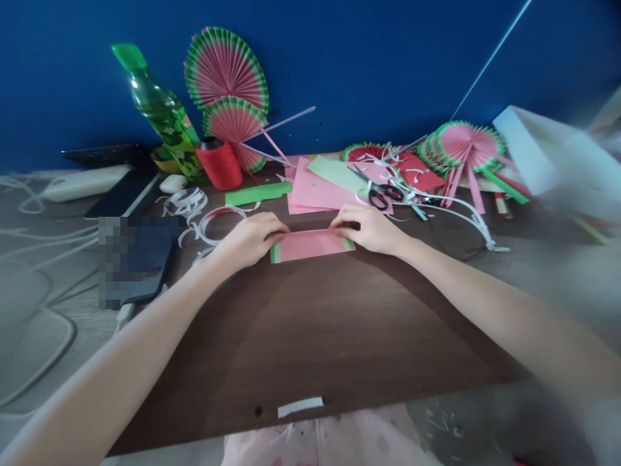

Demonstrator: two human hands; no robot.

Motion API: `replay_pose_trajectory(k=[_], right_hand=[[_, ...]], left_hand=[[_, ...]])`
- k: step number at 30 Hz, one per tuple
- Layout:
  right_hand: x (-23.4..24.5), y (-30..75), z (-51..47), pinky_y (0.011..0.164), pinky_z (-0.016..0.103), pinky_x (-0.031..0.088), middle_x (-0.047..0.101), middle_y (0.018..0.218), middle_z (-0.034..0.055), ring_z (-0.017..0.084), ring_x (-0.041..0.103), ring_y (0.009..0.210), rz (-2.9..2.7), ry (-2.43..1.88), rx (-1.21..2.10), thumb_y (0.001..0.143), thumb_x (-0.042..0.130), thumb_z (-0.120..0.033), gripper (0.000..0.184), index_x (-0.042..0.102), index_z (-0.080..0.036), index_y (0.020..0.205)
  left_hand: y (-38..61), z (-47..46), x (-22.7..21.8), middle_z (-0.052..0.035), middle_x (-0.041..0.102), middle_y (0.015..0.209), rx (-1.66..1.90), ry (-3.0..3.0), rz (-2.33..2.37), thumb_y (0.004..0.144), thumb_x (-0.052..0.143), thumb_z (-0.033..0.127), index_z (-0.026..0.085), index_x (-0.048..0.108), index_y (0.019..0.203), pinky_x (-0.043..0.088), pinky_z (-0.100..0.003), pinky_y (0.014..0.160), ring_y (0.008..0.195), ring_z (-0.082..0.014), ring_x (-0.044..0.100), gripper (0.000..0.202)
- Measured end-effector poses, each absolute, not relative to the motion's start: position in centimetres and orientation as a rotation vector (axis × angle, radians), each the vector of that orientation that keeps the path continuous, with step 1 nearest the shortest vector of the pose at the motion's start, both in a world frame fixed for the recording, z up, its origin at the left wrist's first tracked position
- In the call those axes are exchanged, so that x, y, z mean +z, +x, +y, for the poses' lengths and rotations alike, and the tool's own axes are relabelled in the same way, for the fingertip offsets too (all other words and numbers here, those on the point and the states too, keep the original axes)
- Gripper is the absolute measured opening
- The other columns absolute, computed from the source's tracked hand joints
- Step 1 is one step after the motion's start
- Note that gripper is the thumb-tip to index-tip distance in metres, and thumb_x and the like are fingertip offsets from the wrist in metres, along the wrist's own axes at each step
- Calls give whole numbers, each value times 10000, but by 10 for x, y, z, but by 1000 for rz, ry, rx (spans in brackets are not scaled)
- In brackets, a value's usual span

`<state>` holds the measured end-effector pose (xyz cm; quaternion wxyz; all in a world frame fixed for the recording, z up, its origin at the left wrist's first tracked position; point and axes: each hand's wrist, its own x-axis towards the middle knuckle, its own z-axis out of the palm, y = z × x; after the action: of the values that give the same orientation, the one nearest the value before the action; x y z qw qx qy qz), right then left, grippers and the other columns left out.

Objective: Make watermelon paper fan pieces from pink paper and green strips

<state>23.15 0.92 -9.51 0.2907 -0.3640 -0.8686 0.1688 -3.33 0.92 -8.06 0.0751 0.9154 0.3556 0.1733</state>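
Note:
A strip of pink paper (313, 246) with green bands at both short ends lies across the middle of the dark wooden board. My left hand (255, 238) pinches its upper left corner, thumb and fingers closed on the edge. At the upper right corner, my right hand (369, 228) grips the same far edge in a pinch. Just beyond the hands are a stack of pink paper sheets (310, 191), a light green sheet (337, 173) and a pair of black-handled scissors (379, 197).
A green strip (257, 193), red thread spool (220, 167) and green bottle (165, 116) stand or lie behind. Folded paper fans (227, 68) lean on the blue wall; more fans (466, 145) lie right. A phone (145, 259) and cables are left. A white strip (301, 407) lies near the front edge.

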Motion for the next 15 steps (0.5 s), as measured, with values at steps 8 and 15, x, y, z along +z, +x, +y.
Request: replay_pose_trajectory(k=[8, 15], right_hand=[[-92, 235, 9, 730, 324, 450, 646, 835, 57, 158, 584, 758, -2350, -948, 440, 800, 563, -184, 135, 683, -164, 857], [-88, 239, 10, 719, 322, 456, 656, 874, 56, 159, 590, 757, -2415, -936, 427, 773, 526, -138, 204, 692, -178, 885]], left_hand=[[-32, 6, -78, -72, 626, 905, 469, 2773, 1087, 853, 421, 220, 144, 633, 933, 457, -313, 837, 897, -177, 574, 239], [-31, 5, -76, -57, 634, 894, 499, 2669, 1136, 814, 444, 203, 152, 638, 919, 468, -300, 799, 846, -161, 582, 227]])
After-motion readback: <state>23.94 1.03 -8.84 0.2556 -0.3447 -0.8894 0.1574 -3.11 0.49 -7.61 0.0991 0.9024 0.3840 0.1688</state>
